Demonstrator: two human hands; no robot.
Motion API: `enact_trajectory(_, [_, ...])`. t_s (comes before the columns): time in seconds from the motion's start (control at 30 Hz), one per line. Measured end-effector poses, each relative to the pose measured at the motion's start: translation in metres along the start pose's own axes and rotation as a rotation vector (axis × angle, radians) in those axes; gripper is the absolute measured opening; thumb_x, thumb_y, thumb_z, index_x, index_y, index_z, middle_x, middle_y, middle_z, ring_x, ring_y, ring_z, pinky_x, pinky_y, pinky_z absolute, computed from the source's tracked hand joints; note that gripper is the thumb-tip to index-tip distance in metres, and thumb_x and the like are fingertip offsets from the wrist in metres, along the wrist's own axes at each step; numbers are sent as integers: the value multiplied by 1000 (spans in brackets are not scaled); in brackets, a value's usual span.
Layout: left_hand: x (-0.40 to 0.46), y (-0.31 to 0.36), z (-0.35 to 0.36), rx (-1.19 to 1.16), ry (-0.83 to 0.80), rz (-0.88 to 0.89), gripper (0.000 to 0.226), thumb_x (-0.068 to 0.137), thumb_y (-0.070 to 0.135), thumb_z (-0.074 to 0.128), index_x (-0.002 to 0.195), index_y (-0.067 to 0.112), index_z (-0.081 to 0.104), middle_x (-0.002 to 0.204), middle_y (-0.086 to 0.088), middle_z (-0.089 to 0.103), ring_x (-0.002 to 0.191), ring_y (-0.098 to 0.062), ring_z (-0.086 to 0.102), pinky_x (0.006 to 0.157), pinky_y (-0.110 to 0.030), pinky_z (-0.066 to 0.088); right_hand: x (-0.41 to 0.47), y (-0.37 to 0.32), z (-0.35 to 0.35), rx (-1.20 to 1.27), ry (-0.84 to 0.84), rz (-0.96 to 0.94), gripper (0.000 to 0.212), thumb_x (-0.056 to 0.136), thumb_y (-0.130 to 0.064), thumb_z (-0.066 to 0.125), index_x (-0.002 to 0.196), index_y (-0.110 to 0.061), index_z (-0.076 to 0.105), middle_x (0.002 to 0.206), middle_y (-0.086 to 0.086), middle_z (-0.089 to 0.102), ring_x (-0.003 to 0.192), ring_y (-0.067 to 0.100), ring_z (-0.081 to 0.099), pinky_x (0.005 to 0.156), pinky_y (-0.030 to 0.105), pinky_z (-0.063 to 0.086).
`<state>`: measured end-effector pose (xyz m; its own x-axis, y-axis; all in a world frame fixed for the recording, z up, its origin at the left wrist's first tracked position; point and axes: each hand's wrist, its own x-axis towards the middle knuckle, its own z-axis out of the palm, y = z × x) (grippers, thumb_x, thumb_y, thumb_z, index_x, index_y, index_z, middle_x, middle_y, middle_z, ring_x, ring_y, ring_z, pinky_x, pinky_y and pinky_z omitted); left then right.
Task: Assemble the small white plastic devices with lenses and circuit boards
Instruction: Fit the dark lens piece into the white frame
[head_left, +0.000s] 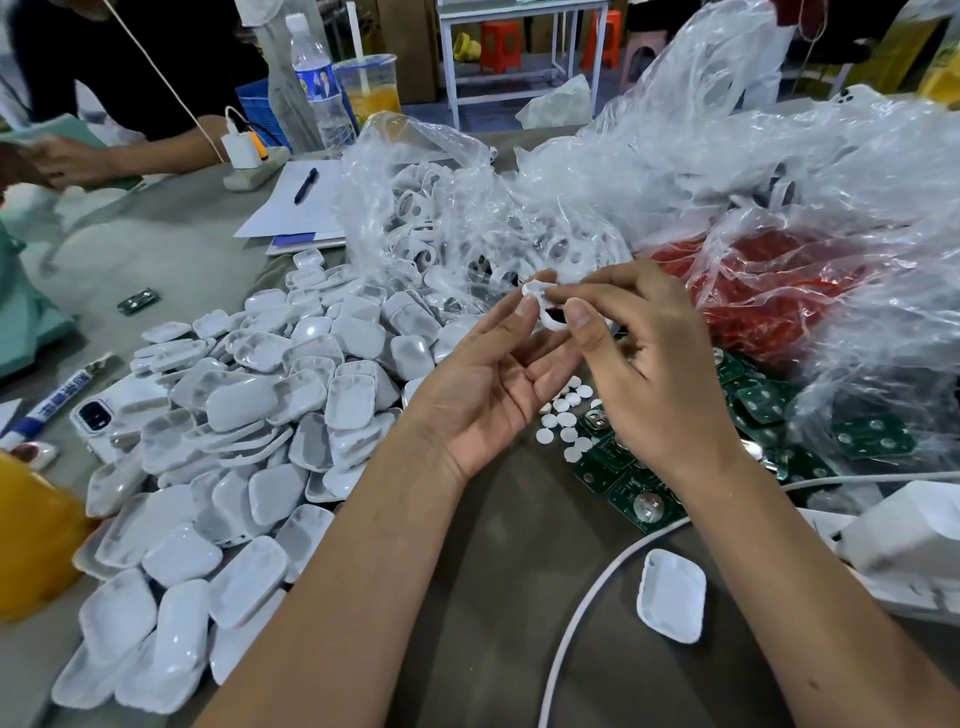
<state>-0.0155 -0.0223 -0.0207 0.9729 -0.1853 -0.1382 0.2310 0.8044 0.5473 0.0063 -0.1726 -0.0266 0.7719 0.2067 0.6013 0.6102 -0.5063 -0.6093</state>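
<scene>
Both hands meet above the table's middle, holding one small white plastic device shell (540, 299) with a dark and red opening in it. My left hand (483, 384) is palm up and pinches the shell from the left. My right hand (649, 374) pinches it from the right with thumb and forefinger. Below the hands lie several small white round discs (563, 415) and green circuit boards (639, 499). A large heap of white shell halves (249, 441) covers the table to the left. One single white shell (671, 595) lies near my right forearm.
Clear plastic bags (571, 208) hold more white parts, and one bag holds red items (769, 291). A white cable (587, 613) curves across the front. Phone (96, 415), marker (49, 405), papers with pen (301, 197), a water bottle (322, 88) and a drink cup (369, 88) sit left and behind. Another person sits far left.
</scene>
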Motion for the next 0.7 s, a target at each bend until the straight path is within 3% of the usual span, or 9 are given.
enact_trajectory(0.1, [0,1,-1,10,-15,2,49,86,10,67,134,9,57,133,-27,57,101,-32,70,77,-34,65,-1,0,1,-56,-6,-26,32,105,-37,56,127,-23,75,117,2,62,117,20,54,103,27,40])
enact_trajectory(0.2, [1,2,-2,28,-26,7,40,88,11,65,128,8,63,143,-28,53,109,-31,66,89,-34,59,-2,0,2,-103,-19,-58,37,104,-40,54,130,-21,73,119,4,61,117,23,53,103,33,42])
enact_trajectory(0.37, [2,2,-4,25,-28,10,44,88,10,67,132,8,61,145,-29,51,111,-33,66,91,-36,59,-2,-1,3,-92,-18,-59,38,105,-40,53,133,-22,71,118,3,61,116,22,54,102,36,44])
enact_trajectory(0.5, [1,2,-3,27,-26,-2,39,88,11,67,127,9,62,151,-30,43,124,-36,58,93,-36,58,-2,-1,2,-75,-23,-51,37,105,-40,53,133,-23,71,118,2,60,115,21,54,101,39,46])
enact_trajectory(0.6, [1,2,-3,30,-28,-7,39,88,11,67,127,9,63,152,-30,42,118,-35,62,92,-34,59,-2,-2,2,-59,-25,-34,36,104,-38,54,129,-22,73,118,3,60,115,22,54,100,41,47])
enact_trajectory(0.7, [0,2,-4,44,-15,0,32,88,12,66,119,9,70,140,-28,56,106,-32,69,90,-33,60,-2,-3,2,-39,-44,-12,35,104,-39,54,127,-22,75,117,2,61,116,21,55,102,41,46])
